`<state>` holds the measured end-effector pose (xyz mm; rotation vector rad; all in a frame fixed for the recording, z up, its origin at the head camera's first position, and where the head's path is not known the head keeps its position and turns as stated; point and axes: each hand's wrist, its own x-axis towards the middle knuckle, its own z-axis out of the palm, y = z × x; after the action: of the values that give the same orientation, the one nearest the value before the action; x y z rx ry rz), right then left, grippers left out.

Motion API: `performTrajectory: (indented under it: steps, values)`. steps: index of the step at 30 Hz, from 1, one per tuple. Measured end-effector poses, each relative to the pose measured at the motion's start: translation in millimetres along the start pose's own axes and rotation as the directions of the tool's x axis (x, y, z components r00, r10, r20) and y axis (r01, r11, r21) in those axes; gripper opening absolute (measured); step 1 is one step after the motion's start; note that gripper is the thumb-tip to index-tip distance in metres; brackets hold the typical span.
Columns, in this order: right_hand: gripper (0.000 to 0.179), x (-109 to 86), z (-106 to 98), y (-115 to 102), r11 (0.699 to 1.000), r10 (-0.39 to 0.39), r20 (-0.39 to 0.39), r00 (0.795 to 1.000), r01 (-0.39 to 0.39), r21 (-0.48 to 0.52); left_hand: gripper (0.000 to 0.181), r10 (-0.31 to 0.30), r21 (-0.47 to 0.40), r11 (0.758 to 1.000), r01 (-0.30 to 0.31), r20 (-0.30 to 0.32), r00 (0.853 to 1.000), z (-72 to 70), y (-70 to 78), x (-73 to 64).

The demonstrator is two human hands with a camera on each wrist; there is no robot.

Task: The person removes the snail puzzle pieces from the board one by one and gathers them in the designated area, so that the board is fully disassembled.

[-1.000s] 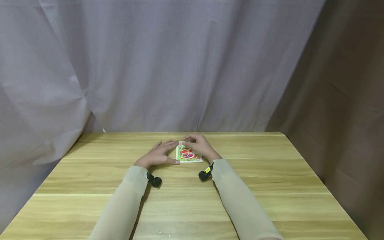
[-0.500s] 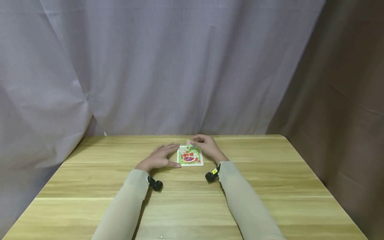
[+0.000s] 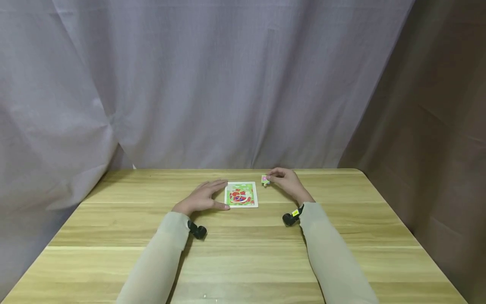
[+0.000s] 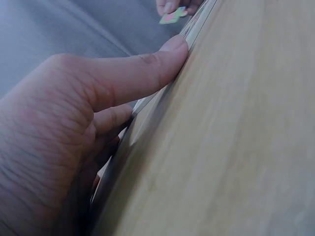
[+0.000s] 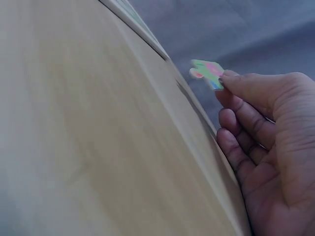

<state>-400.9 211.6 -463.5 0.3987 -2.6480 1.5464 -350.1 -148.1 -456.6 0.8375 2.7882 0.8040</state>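
Observation:
A small square jigsaw puzzle (image 3: 244, 206) with a white frame and a red, white and green picture lies flat near the table's far side. Its upper left part shows a pale greyish patch. Along its left edge rests my left hand (image 3: 202, 197), fingers stretched to the far corner and thumb (image 4: 147, 73) on the near corner. To the right of the frame, my right hand (image 3: 287, 183) pinches a puzzle piece (image 5: 210, 73) between thumb and index finger. This piece is green with a pink patch and a rounded tab, held raised off the table in the right wrist view.
The wood-patterned table (image 3: 243, 257) spreads toward me on all sides of the puzzle. Its far edge lies close behind both hands, with a grey curtain (image 3: 212, 84) hanging beyond. A darker curtain (image 3: 429, 126) hangs at the right.
My right hand has lifted the puzzle piece out of the puzzle's upper left and carried it right, past the frame. My left hand has stayed at the left edge.

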Motion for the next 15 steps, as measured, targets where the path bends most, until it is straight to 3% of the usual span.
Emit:
performTrajectory:
  steps: [15]
  values:
    - [0.018,-1.0,-5.8,8.0,0.984,-0.071,0.087,0.994,0.084,-0.159,0.104,-0.006,-0.012,1.0,0.006,0.015,1.0,0.3,-1.6,-0.2]
